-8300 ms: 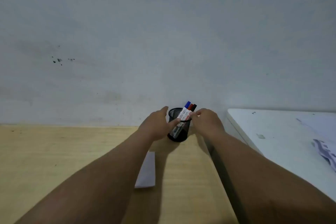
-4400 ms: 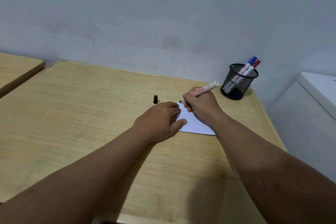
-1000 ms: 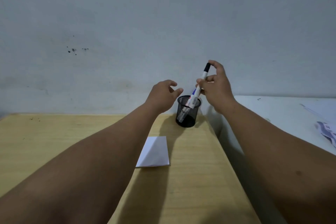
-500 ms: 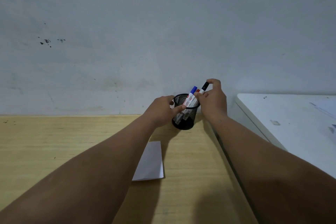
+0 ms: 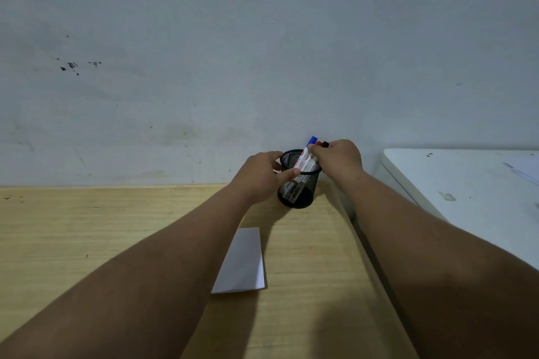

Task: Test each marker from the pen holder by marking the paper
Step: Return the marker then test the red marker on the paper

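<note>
A black mesh pen holder (image 5: 297,192) stands on the wooden desk (image 5: 87,236) close to the wall. Three white markers stick out of it, with a blue cap (image 5: 313,140), a red cap (image 5: 319,143) and a black cap (image 5: 325,144). My left hand (image 5: 259,178) grips the holder's left side, thumb on the rim. My right hand (image 5: 338,159) is over the holder's right side, its fingertips pinched on the marker barrels just below the caps; which marker they hold is unclear. A folded white paper (image 5: 242,262) lies on the desk nearer me, between my forearms.
A white table (image 5: 466,189) stands to the right, separated from the desk by a narrow gap. The grey wall (image 5: 262,52) rises straight behind the holder. The desk's right edge (image 5: 364,256) runs under my right forearm.
My right hand came down with the black-capped marker, which now stands in the holder with the other two. My left hand closed onto the holder's side. The view tilted slightly.
</note>
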